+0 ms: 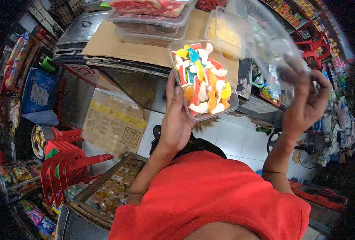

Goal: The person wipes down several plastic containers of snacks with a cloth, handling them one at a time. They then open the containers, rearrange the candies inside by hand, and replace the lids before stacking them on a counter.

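My left hand (174,122) grips a clear plastic tub (233,105) from its left side and underneath. The tub is uncovered and tilted toward me, full of gummy candies (202,80) in white, red, orange, yellow and blue. To the right, my right hand (304,98) is raised, its fingers bent and partly smeared by motion. A blurred sheet of clear plastic, which looks like a lid (267,40), extends up and left from those fingers, apart from the tub.
Ahead is a counter covered with cardboard (101,44), bearing stacked clear tubs (151,30) and a tub of yellowish contents (227,34). Red plastic stools (71,170) stand at left near a cardboard box (113,122). A glass-topped case (115,186) is beside my left arm.
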Demonstrator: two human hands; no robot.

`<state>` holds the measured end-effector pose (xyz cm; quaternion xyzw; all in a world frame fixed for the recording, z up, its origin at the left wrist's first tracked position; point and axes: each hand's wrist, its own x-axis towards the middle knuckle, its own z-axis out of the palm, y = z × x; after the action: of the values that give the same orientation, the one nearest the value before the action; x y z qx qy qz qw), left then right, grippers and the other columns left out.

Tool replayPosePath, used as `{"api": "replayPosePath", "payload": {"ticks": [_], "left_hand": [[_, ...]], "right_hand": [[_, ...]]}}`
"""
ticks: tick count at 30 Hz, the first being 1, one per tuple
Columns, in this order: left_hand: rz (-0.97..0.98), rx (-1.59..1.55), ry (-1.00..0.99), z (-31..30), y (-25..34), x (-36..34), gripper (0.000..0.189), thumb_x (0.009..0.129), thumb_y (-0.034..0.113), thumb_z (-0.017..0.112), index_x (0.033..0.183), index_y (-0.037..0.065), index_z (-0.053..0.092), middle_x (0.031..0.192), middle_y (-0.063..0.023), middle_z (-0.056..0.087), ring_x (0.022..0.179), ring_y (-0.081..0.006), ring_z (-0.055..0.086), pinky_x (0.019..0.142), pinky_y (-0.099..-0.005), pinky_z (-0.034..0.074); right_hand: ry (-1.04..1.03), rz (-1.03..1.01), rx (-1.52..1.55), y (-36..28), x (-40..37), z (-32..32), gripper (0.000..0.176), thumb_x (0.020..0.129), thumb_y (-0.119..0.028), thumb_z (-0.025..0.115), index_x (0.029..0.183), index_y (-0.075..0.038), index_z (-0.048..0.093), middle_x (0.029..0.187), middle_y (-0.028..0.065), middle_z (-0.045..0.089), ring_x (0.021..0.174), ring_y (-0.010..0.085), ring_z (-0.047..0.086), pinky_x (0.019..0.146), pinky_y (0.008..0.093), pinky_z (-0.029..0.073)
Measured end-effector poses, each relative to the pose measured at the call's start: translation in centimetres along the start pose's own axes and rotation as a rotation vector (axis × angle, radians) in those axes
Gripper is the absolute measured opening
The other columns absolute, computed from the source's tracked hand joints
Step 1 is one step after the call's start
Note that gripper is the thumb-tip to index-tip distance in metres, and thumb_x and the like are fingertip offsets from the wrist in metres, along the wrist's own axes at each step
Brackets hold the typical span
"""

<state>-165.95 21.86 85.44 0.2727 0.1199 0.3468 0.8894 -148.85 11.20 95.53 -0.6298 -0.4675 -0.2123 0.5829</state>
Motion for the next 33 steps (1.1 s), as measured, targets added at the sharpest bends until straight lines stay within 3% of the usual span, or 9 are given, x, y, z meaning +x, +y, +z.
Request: {"api": "replayPosePath", "payload": {"ticks": [3,5,8,10,14,22,25,26,33], "left_hand": [[-0.019,-0.051,-0.010,0.2,0.3,0.0,0.052,0.098,0.040,0.027,0.144,0.020,0.012,0.143,-0.0105,0.030,0.125,-0.0293,0.042,0.094,-0.0478,0.047],[-0.029,-0.082,-0.017,0.7,0.6,0.1,0.053,0.098,0.041,0.027,0.144,0.020,0.013,0.143,-0.0105,0.030,0.125,-0.0298,0.042,0.094,-0.0485,0.046],[-0.039,-0.107,-0.035,1.0,1.0,0.0,0.053,0.097,0.043,0.027,0.144,0.020,0.015,0.143,-0.0106,0.031,0.126,-0.0299,0.041,0.095,-0.0486,0.045],[-0.111,-0.183,-0.025,0.6,0.7,-0.1,0.052,0.097,0.039,0.031,0.144,0.020,0.016,0.142,-0.0108,0.031,0.126,-0.0292,0.040,0.097,-0.0460,0.044],[-0.078,-0.062,-0.058,1.3,1.4,-0.2,0.056,0.098,0.043,0.028,0.145,0.025,0.004,0.145,-0.0086,0.025,0.130,-0.0274,0.035,0.097,-0.0454,0.042],[-0.128,-0.139,-0.010,0.4,0.4,-0.1,0.055,0.098,0.035,0.033,0.144,0.025,0.004,0.142,-0.0097,0.028,0.128,-0.0275,0.037,0.098,-0.0452,0.042],[-0.143,-0.194,-0.044,0.2,0.1,0.3,0.052,0.099,0.033,0.030,0.144,0.025,0.005,0.142,-0.0096,0.028,0.128,-0.0283,0.037,0.098,-0.0471,0.042],[-0.145,-0.196,-0.045,0.2,0.0,0.3,0.052,0.099,0.033,0.030,0.144,0.025,0.005,0.142,-0.0096,0.028,0.128,-0.0283,0.037,0.098,-0.0471,0.042],[-0.060,-0.135,-0.088,1.2,0.1,0.5,0.051,0.099,0.034,0.028,0.143,0.026,0.004,0.145,-0.0103,0.023,0.130,-0.0306,0.033,0.097,-0.0504,0.042]], "right_hand": [[0.068,0.047,0.170,-0.5,1.2,-2.0,0.017,0.088,-0.003,0.056,0.102,0.002,0.047,0.093,0.0083,0.055,0.084,0.0183,0.059,0.074,0.0311,0.051],[0.188,-0.240,-0.155,1.0,1.0,-5.8,0.016,0.086,0.000,0.056,0.100,0.002,0.049,0.096,0.0134,0.057,0.083,0.0266,0.062,0.072,0.0361,0.052],[0.035,-0.403,0.001,-0.7,0.0,-8.6,0.016,0.090,-0.011,0.051,0.100,0.002,0.052,0.102,0.0176,0.058,0.081,0.0316,0.062,0.074,0.0374,0.051],[-0.922,-0.215,-0.118,-4.6,2.2,-9.0,0.042,0.094,-0.033,0.035,0.097,0.003,0.056,0.096,0.0244,0.063,0.078,0.0328,0.064,0.070,0.0386,0.052],[-0.511,-0.360,-0.033,-6.2,-1.4,-5.0,0.023,0.080,-0.021,0.051,0.072,0.000,0.051,0.082,0.0214,0.065,0.068,0.0336,0.066,0.060,0.0395,0.054],[-0.726,-0.512,-0.173,-4.3,-1.9,-3.4,0.026,0.054,-0.009,0.066,0.067,0.000,0.045,0.090,0.0232,0.064,0.077,0.0347,0.066,0.062,0.0399,0.056],[-0.681,-0.525,-0.135,-3.0,-2.4,-2.8,0.026,0.056,-0.009,0.066,0.069,0.000,0.045,0.090,0.0227,0.064,0.077,0.0346,0.066,0.063,0.0404,0.056],[-0.678,-0.486,-0.155,-3.6,-2.3,-2.2,0.016,0.082,0.004,0.053,0.086,-0.003,0.040,0.079,0.0221,0.065,0.067,0.0333,0.066,0.059,0.0404,0.055],[-0.705,-0.502,-0.209,-2.4,-1.7,-1.9,0.014,0.085,-0.002,0.054,0.086,0.000,0.040,0.079,0.0223,0.065,0.070,0.0339,0.067,0.063,0.0392,0.055]]}}
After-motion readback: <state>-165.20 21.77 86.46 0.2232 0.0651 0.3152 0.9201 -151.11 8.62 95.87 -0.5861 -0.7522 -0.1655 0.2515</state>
